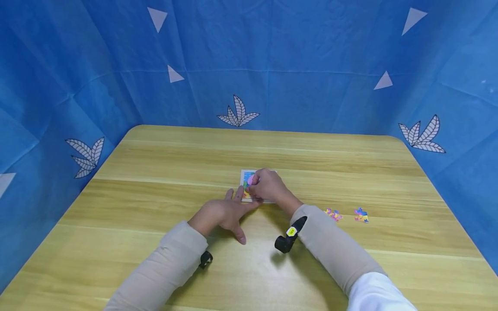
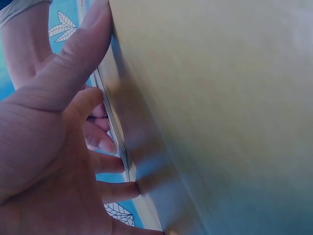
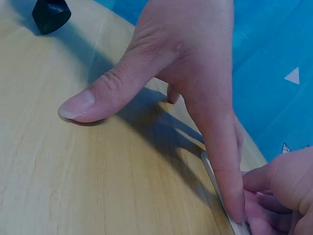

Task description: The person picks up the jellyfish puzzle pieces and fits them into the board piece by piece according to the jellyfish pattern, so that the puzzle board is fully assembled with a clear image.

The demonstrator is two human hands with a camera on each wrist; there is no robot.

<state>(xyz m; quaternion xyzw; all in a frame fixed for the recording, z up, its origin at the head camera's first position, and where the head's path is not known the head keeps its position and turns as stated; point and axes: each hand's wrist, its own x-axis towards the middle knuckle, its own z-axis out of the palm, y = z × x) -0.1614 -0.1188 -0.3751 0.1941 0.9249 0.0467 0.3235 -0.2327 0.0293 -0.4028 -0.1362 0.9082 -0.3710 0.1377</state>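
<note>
A small puzzle board (image 1: 242, 172) with a pale frame lies mid-table, its colourful picture partly covered by my hands. My left hand (image 1: 227, 212) is spread at the near left of the board, thumb pointing back toward me. In the right wrist view, the left index finger (image 3: 227, 181) presses along the frame's edge (image 3: 215, 181). Over the board, my right hand (image 1: 269, 186) has its fingers curled and appears to pinch a pink puzzle piece (image 1: 250, 179) above the picture. Its fingertips hide most of that piece.
Two groups of loose puzzle pieces, one nearer (image 1: 333, 214) and one farther right (image 1: 361, 215), lie on the wooden table (image 1: 175, 160) beside my right forearm. Black wrist cameras (image 1: 285, 242) hang below both forearms. A blue cloth (image 1: 272, 99) encloses the table's back and sides.
</note>
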